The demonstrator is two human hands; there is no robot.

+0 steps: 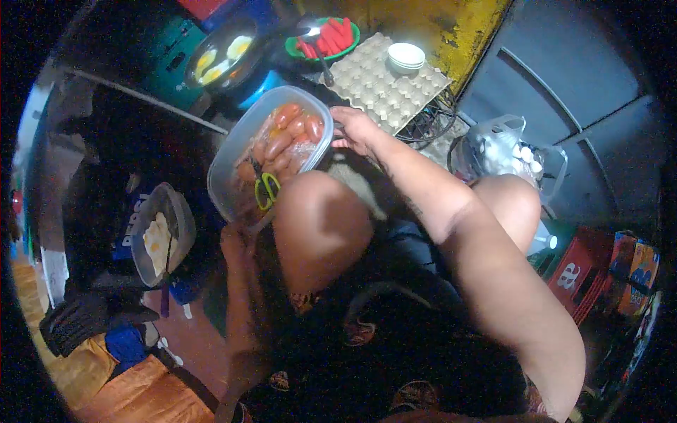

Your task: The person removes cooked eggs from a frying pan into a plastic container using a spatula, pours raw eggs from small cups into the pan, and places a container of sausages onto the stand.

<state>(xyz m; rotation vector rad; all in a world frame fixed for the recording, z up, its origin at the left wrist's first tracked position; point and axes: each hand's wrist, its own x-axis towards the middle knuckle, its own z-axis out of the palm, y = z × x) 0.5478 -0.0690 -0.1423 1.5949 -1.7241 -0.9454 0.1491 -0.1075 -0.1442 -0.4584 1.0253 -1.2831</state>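
A clear plastic container (227, 158) is tilted above my knees, with several reddish-brown sausages (278, 144) inside. Scissors with yellow-green handles (267, 190) rest in it against the near side. My right hand (355, 131) grips the container's right rim, fingers bent around the edge. At the lower left corner, my left hand (238, 238) is closed on the container, in shadow, with its fingers partly hidden. Beyond the container, a black frying pan (241, 76) holds several frying eggs (226, 60). A green basket (290, 48) of red hot dogs (328, 40) stands beside the pan.
A cardboard egg tray (367, 83) carries stacked white bowls (406, 56). Right of my knee hangs a plastic bag (497, 151) with white pieces inside, above a red crate (582, 264). To the left, a plastic tub (185, 225) contains fried eggs (159, 240).
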